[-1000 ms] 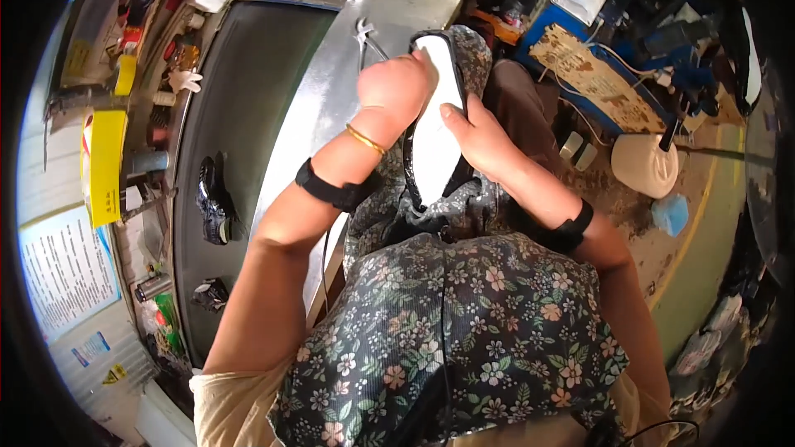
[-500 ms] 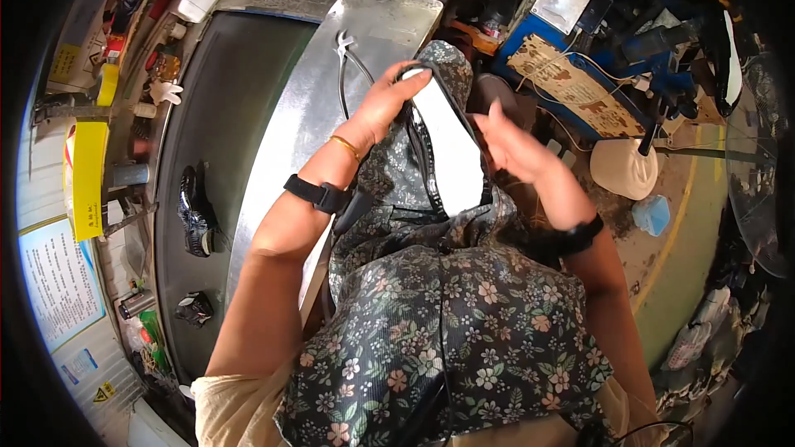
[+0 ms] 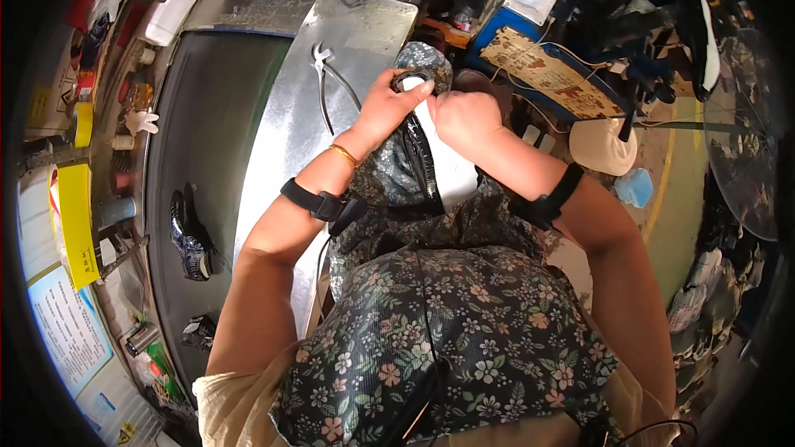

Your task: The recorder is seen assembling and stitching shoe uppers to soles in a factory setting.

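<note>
A black, shiny shoe (image 3: 425, 172) lies across my lap with its long white underside (image 3: 454, 167) turned up. My left hand (image 3: 391, 108) grips its far end, the thumb pressed on the white surface and the fingers wrapped around the side. Right beside that thumb, my right hand (image 3: 469, 122) is closed at the shoe's right edge, its curled fingers mostly hidden. Dark floral cloth (image 3: 373, 223) lies under and around the shoe. Long-handled metal pincers (image 3: 321, 60) rest on the metal tabletop (image 3: 286, 108) beyond my left forearm.
Left of the tabletop runs a dark belt (image 3: 224, 99) carrying black shoes (image 3: 189, 236). Shelves with a yellow box (image 3: 76, 223) line the far left. A blue machine (image 3: 571, 87) stands at the upper right, near a cream plastic jug (image 3: 603, 147) and a light blue block (image 3: 634, 188).
My right hand has moved left and toward the shoe's far end, closing at its edge; before, it was raised at the right with fingers apart. My left hand keeps its grip.
</note>
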Demonstrator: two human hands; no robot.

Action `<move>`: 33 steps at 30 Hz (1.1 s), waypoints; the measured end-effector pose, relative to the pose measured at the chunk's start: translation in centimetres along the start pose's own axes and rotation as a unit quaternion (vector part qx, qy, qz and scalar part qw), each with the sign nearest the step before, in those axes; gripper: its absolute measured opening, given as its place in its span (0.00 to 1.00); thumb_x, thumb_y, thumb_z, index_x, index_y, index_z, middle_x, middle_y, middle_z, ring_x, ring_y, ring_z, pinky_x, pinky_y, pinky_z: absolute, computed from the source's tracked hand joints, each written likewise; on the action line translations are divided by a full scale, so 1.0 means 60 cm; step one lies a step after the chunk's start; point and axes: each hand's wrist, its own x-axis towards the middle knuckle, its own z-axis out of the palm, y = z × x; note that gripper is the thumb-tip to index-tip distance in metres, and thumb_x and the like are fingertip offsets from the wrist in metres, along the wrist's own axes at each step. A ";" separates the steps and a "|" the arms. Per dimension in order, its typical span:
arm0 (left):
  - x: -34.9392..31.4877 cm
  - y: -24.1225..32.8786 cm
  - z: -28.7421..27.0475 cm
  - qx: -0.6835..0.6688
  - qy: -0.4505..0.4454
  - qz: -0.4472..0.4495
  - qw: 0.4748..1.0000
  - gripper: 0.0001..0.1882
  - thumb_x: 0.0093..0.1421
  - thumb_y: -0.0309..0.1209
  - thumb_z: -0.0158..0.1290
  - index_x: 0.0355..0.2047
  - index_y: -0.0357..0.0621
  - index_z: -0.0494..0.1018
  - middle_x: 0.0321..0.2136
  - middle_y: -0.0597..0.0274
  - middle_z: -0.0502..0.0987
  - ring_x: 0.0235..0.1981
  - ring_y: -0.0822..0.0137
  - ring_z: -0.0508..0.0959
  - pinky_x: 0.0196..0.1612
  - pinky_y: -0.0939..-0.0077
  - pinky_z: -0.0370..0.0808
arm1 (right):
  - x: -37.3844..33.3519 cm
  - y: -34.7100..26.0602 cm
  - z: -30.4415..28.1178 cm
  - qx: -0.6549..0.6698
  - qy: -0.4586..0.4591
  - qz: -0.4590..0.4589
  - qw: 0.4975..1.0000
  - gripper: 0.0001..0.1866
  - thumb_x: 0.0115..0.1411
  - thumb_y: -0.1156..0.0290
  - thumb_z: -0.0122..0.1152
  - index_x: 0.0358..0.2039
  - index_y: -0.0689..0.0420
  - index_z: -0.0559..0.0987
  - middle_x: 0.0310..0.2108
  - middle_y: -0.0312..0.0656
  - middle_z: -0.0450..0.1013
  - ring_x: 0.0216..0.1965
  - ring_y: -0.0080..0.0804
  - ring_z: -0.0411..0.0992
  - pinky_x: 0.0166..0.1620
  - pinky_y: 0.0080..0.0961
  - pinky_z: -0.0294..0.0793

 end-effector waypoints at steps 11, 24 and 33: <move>-0.031 0.048 0.014 -0.043 0.078 -0.002 0.996 0.34 0.48 0.26 0.69 0.52 0.31 0.65 0.36 0.58 0.78 0.36 0.71 0.77 0.42 0.78 0.75 | -0.154 0.020 -0.010 0.601 -0.075 0.124 0.786 0.20 0.67 0.62 0.56 0.51 0.66 0.75 0.35 0.47 0.80 0.36 0.27 0.76 0.40 0.24 0.74; -0.138 0.003 -0.040 0.200 -0.434 0.056 0.877 0.45 0.58 0.47 0.61 0.68 0.40 0.53 0.59 0.43 0.67 0.61 0.51 0.67 0.63 0.64 0.62 | -0.134 -0.034 -0.038 0.350 0.022 -0.154 0.924 0.15 0.55 0.67 0.66 0.43 0.56 0.77 0.38 0.45 0.78 0.37 0.43 0.77 0.40 0.35 0.76; -0.107 0.013 -0.063 -0.042 -0.412 -0.217 0.884 0.24 0.62 0.35 0.59 0.54 0.35 0.70 0.43 0.65 0.77 0.44 0.76 0.73 0.49 0.80 0.71 | -0.074 -0.021 0.000 0.325 0.102 -0.114 0.933 0.04 0.53 0.74 0.66 0.29 0.57 0.79 0.29 0.40 0.71 0.29 0.41 0.75 0.31 0.33 0.75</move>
